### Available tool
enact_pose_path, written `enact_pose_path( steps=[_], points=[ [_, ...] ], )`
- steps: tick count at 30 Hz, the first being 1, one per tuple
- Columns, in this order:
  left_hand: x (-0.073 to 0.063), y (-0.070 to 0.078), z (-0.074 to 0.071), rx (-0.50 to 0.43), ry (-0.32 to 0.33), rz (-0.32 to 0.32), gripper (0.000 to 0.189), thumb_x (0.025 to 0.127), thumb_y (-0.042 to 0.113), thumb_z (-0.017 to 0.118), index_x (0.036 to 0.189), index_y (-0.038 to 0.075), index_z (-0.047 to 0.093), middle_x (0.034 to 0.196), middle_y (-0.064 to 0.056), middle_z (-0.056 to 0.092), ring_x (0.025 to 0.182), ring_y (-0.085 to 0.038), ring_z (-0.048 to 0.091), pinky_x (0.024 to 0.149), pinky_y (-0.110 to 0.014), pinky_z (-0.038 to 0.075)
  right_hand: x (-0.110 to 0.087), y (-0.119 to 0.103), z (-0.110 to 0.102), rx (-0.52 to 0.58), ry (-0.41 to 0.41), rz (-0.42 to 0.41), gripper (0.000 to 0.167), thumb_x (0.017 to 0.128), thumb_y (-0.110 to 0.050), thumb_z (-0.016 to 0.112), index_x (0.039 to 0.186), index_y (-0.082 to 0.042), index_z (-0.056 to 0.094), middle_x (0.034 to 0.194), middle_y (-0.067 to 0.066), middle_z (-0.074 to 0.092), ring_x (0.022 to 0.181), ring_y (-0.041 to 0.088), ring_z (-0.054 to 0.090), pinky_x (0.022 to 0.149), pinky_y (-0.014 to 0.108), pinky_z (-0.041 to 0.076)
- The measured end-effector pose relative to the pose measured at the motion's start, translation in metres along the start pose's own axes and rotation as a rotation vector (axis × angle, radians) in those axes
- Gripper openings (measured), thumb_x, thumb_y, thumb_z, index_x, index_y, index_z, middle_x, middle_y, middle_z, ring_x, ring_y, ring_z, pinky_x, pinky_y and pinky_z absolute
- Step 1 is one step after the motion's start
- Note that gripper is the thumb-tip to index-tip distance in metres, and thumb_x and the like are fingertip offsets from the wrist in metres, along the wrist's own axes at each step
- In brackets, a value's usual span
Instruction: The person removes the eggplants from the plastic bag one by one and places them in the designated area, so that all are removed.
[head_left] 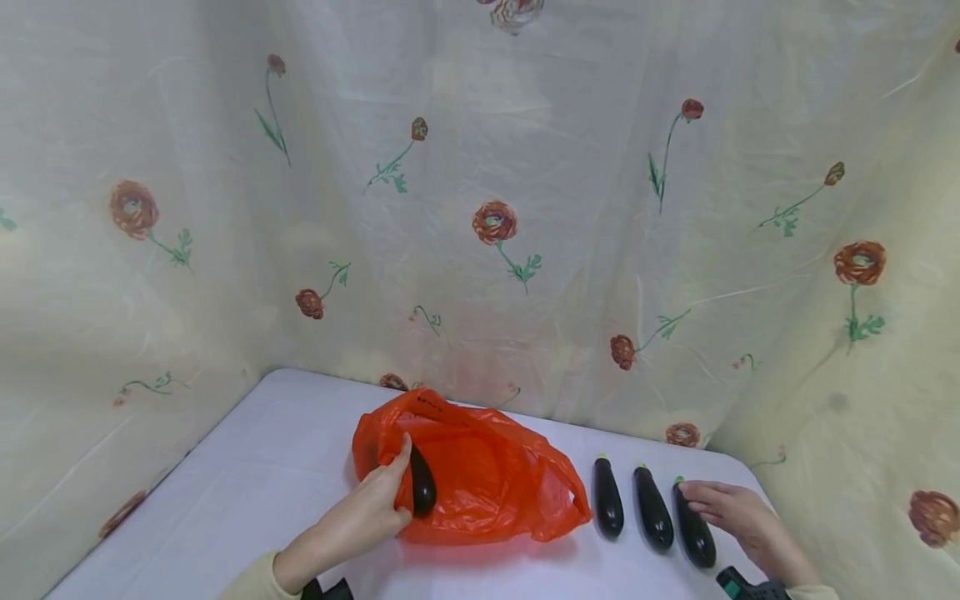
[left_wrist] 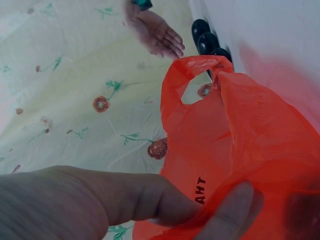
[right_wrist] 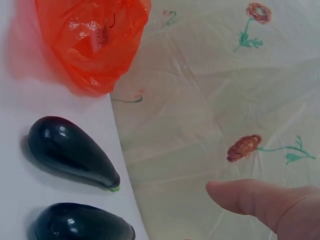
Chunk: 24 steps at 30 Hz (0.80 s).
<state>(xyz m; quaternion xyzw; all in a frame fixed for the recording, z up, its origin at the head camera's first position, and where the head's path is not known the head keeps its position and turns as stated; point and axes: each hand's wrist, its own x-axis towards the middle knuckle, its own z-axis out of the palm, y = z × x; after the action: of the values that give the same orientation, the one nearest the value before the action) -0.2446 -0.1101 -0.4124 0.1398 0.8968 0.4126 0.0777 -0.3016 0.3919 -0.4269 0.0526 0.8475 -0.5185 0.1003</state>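
My left hand [head_left: 375, 504] pinches the rim of an orange-red plastic bag [head_left: 502, 487] that lies on its side, its mouth toward me. Just inside the mouth, beside my fingers, shows a dark glossy eggplant [head_left: 424, 487]. Through the film in the left wrist view it appears as a dark patch. To the right of the bag, three more eggplants lie in a row: a left one [head_left: 608, 502], a middle one [head_left: 654, 515] and a right one [head_left: 697, 533]. My right hand [head_left: 738, 515], fingers extended, hovers at the stem end of the right eggplant and overlaps it in the head view.
A white tabletop [head_left: 255, 475] carries everything. Flower-printed curtain sheeting [head_left: 570, 275] hangs along the table's far edge and both sides. One bag handle [left_wrist: 175, 90] stands up as a loop toward the eggplant row.
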Motion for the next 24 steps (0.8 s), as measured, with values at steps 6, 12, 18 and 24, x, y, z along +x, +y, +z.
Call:
enact_pose_path(
  steps=[6,12,18,24],
  points=[
    [0.001,0.0,0.0,-0.012,-0.009,-0.009,0.093,0.079,-0.006,0.063,0.152,-0.006,0.005,0.077,-0.005,0.049,0.068,-0.019,0.043,0.052,-0.023,0.037,0.001,-0.002,0.0,0.112,-0.083,0.022,0.056,0.101,-0.022,0.043,0.139,0.019,0.034,0.109,0.001,0.07,0.093,0.003,0.065,0.082,0.022,0.052],
    [0.002,0.0,0.0,-0.004,-0.012,-0.013,0.092,0.08,-0.006,0.062,0.152,-0.006,0.005,0.073,-0.003,0.047,0.064,-0.017,0.042,0.051,-0.022,0.036,0.0,-0.008,0.002,0.174,-0.147,0.016,0.058,0.102,-0.023,0.043,0.139,0.02,0.031,0.109,0.001,0.07,0.093,0.003,0.066,0.086,0.025,0.052],
    [0.003,0.0,0.0,0.004,-0.009,-0.011,0.091,0.08,-0.006,0.061,0.152,-0.006,0.006,0.071,-0.003,0.047,0.063,-0.017,0.042,0.051,-0.022,0.036,0.0,-0.013,0.006,0.167,-0.209,-0.015,0.069,0.1,-0.029,0.05,0.14,0.023,0.025,0.119,0.008,0.067,0.101,0.008,0.066,0.092,0.03,0.051],
    [0.002,-0.002,0.001,0.005,-0.008,-0.011,0.091,0.08,-0.006,0.061,0.152,-0.007,0.006,0.072,-0.003,0.047,0.063,-0.016,0.042,0.051,-0.022,0.036,0.0,-0.02,0.014,0.066,-0.363,-0.033,0.074,0.097,-0.032,0.056,0.142,0.018,0.027,0.139,0.025,0.05,0.118,0.017,0.06,0.102,0.038,0.044]
  ],
)
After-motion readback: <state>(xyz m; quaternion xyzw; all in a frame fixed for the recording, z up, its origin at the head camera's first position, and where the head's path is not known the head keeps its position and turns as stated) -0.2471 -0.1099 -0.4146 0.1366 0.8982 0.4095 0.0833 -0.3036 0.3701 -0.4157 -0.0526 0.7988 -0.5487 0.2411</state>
